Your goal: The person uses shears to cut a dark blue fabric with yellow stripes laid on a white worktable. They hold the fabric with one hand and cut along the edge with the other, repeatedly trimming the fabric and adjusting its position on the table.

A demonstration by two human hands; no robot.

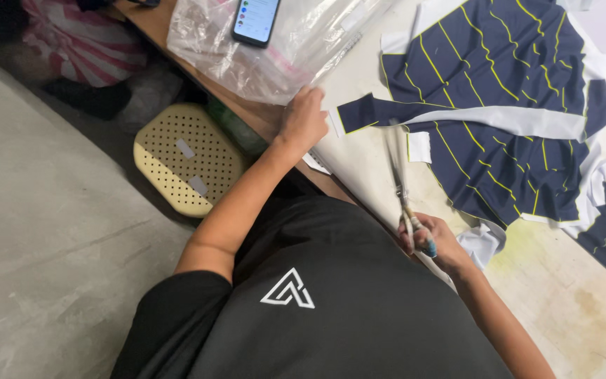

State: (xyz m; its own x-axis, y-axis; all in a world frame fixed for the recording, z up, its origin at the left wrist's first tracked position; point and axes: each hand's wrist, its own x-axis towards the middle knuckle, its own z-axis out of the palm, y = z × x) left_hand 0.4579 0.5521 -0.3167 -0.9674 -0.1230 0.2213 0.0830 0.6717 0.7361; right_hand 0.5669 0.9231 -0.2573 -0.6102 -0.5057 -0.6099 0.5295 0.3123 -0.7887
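Gripping scissors (402, 189), the right hand (433, 242) seems mid-cut; left hand (303, 119) presses paper (359, 151) flat; striped fabric (499, 105) mostly cut.

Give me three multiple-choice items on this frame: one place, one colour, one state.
1. Where does the phone lie?
A. on the clear plastic bag
B. on the stool
C. in a hand

2. What colour are the thin stripes on the navy fabric?
A. red
B. yellow
C. green

3. What does the right hand do?
A. rests empty
B. grips scissors
C. holds the phone

Answers: 1 A, the phone sits atop the bag; 2 B, the lines are yellow; 3 B, fingers wrap the scissor handles while the left hand presses the table edge.
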